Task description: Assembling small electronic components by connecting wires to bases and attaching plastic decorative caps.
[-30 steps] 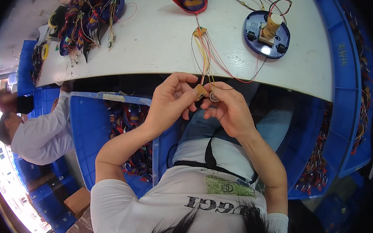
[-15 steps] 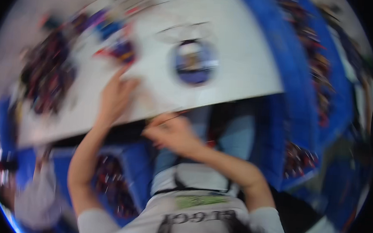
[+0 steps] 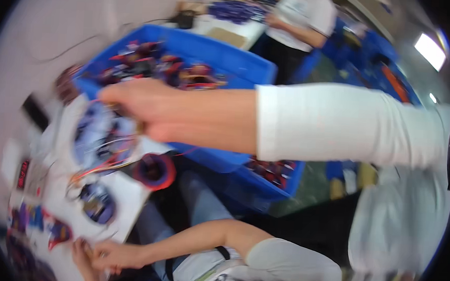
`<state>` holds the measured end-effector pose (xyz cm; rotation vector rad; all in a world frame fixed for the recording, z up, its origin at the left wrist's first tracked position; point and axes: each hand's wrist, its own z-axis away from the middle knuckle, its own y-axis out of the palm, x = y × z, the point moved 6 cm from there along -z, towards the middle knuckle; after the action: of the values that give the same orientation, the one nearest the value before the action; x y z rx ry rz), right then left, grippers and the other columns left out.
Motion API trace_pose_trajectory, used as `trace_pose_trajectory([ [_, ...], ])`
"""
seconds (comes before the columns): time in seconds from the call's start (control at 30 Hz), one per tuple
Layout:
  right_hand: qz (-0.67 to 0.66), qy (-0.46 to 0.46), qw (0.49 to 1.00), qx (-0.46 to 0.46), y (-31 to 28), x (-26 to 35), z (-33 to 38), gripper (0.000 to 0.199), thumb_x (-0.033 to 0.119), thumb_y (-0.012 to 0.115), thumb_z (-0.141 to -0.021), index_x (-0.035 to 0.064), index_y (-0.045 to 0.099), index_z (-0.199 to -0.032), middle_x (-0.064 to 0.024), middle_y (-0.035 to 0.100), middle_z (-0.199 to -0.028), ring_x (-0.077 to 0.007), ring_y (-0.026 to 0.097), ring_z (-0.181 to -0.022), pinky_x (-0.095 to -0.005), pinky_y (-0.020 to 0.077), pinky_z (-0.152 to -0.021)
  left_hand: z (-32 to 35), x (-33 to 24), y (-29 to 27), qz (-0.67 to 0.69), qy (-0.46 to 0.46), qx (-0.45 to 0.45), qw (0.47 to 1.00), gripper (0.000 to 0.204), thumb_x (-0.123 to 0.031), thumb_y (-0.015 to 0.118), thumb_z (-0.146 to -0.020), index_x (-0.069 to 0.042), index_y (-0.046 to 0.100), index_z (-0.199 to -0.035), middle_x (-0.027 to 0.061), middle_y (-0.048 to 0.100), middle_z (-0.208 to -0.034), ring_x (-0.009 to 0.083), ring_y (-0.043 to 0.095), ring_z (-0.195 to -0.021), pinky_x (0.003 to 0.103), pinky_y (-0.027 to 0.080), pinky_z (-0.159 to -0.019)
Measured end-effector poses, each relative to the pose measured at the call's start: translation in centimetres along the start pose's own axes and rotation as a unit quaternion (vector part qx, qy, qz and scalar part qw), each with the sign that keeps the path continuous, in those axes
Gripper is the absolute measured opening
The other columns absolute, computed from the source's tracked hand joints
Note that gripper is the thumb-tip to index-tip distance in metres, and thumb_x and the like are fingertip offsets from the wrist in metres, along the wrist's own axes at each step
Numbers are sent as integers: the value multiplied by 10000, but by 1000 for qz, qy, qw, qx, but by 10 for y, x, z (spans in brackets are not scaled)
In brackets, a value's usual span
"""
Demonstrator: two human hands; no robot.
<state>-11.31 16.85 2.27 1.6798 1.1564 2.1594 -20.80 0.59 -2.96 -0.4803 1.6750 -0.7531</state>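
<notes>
At the lower left, my right hand (image 3: 116, 255) is closed, fingers pressed together, right beside my left hand (image 3: 85, 258). The left fingers also look pinched together. Whatever they hold is too small and blurred to name. Just beyond lies a red and dark blue part (image 3: 59, 232) on the white table (image 3: 128, 206). A round part with a bluish rim (image 3: 97, 203) and thin wires sits farther along it. From the right, another person's hand (image 3: 144, 104) reaches across, gripping a bunch of round wired parts (image 3: 106, 138).
A big blue bin (image 3: 219, 63) of wired parts stands beyond the other person's arm, with another blue bin (image 3: 279, 187) below it. A red-rimmed dark round part (image 3: 153, 171) shows near the table's edge. A digital display (image 3: 23, 174) stands left. Another person (image 3: 302, 21) stands behind.
My view has swung to the right, so my hands now show at the lower left, closer together. Another person's white-sleeved arm has come in from the right with wired parts.
</notes>
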Motion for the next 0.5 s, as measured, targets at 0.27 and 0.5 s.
trace_pose_trajectory([
  [0.27,1,68,996,-50,-4,4,18,140,160,632,-882,39,561,-880,-27,535,-658,-77,466,-534,-183,385,-478,20,-67,-10,-135,199,-54,969,301,81,588,-674,-37,597,-951,122,529,-863,291,530,-725,352,456,-651],
  [0.5,3,69,996,-52,1,-4,18,134,132,642,-888,28,557,-895,-35,553,-683,-75,466,-535,-174,388,-492,21,-70,-16,-131,188,-67,971,325,104,587,-673,-23,593,-972,127,548,-886,292,545,-739,341,469,-654],
])
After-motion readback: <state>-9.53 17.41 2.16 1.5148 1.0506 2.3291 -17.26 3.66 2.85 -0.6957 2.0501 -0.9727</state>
